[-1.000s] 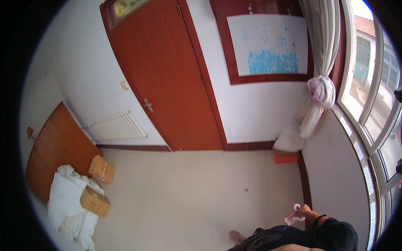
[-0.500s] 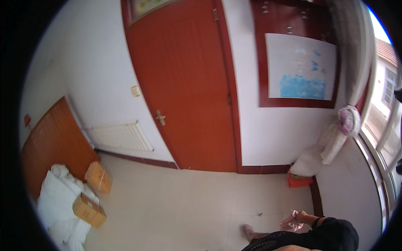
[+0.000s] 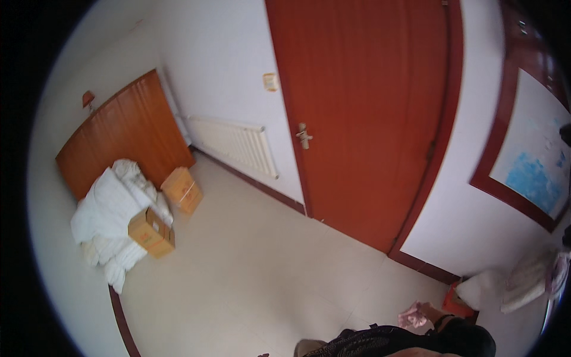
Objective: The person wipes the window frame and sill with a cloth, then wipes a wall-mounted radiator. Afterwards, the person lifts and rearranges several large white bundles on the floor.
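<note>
At the lower right, my right hand [image 3: 426, 309] is closed around a crumpled pink cloth [image 3: 410, 316], which hangs in front of its fingers. A dark band circles that wrist, below a short black sleeve [image 3: 470, 339]. The cloth is above the pale tiled floor, apart from the furniture. My left hand is out of sight. Only a tiny dark reddish shape peeks in at the lower edge, too small to make out.
A reddish-brown door [image 3: 363, 113] with a metal handle [image 3: 304, 136] is closed ahead. Left stand a white radiator [image 3: 235, 143], two cardboard boxes [image 3: 183, 191], white bedding [image 3: 110, 208] and a wooden headboard [image 3: 125, 134]. A red box [image 3: 457, 302] sits by the right wall under the curtain [image 3: 526, 282].
The view has swung left, so the door and boxes appear further right and the window has nearly left the picture. My right hand keeps hold of the pink cloth.
</note>
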Demonstrator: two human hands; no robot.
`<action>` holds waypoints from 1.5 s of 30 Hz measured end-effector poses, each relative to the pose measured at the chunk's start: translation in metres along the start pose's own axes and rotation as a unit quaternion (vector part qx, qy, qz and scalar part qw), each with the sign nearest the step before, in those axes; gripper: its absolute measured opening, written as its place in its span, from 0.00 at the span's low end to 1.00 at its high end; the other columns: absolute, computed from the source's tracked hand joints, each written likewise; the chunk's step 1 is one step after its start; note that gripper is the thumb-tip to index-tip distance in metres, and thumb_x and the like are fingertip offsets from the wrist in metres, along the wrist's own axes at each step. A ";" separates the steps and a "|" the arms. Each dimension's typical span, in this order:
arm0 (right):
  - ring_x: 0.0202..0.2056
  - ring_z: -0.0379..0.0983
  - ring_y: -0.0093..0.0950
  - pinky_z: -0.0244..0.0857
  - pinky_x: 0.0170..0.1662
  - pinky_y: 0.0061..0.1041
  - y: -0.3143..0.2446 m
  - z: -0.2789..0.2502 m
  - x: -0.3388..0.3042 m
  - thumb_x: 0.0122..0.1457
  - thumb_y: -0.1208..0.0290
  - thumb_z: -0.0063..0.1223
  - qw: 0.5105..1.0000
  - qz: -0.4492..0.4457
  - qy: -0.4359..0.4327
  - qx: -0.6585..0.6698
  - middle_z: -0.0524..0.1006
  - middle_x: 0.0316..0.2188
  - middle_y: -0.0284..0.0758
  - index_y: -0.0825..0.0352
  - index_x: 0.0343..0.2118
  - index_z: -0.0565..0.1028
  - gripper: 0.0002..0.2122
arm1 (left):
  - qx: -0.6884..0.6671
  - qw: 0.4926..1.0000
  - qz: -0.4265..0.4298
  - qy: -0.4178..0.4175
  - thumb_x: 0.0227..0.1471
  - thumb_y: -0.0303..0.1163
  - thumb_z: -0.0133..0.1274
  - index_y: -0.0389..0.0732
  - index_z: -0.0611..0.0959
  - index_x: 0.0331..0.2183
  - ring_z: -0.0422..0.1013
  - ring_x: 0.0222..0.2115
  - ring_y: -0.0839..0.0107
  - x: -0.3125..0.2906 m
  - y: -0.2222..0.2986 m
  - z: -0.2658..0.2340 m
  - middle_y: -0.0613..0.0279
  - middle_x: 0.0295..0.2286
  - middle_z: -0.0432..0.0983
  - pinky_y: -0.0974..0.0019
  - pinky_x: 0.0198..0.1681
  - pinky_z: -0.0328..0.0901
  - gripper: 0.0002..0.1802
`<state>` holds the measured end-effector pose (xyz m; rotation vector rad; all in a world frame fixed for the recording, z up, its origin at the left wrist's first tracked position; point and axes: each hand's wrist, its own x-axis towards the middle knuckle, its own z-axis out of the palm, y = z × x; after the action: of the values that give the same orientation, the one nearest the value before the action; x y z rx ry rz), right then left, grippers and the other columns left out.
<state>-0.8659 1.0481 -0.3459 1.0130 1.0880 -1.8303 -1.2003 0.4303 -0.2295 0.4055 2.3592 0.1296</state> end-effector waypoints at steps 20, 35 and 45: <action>0.28 0.72 0.29 0.70 0.29 0.31 -0.420 0.193 0.115 0.57 0.74 0.36 0.939 -0.332 0.011 0.087 0.74 0.30 0.35 0.65 0.43 0.70 0.13 | -0.090 0.984 0.036 0.148 0.54 0.51 0.47 0.42 0.74 0.49 0.71 0.44 0.53 0.195 -0.047 -0.269 0.51 0.44 0.73 0.51 0.46 0.66 0.28; 0.21 0.70 0.30 0.63 0.20 0.32 -0.624 0.241 0.235 0.49 0.76 0.50 0.929 -0.250 0.270 -0.036 0.72 0.20 0.37 0.74 0.28 0.75 0.07 | -0.161 0.978 -0.023 0.134 0.51 0.50 0.53 0.40 0.73 0.50 0.68 0.47 0.51 0.283 -0.149 -0.279 0.47 0.46 0.72 0.53 0.49 0.64 0.30; 0.22 0.67 0.18 0.63 0.25 0.25 -0.862 0.308 0.279 0.43 0.66 0.61 0.926 -0.262 0.188 -0.197 0.75 0.20 0.35 0.72 0.25 0.77 0.12 | -0.144 0.986 -0.081 0.009 0.55 0.52 0.44 0.34 0.72 0.51 0.69 0.48 0.53 0.464 -0.170 -0.380 0.43 0.45 0.73 0.55 0.55 0.59 0.33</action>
<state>-1.8151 1.0052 -0.2313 0.8990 2.0300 -1.7277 -1.8208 0.4288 -0.2892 0.0733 2.3343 0.3940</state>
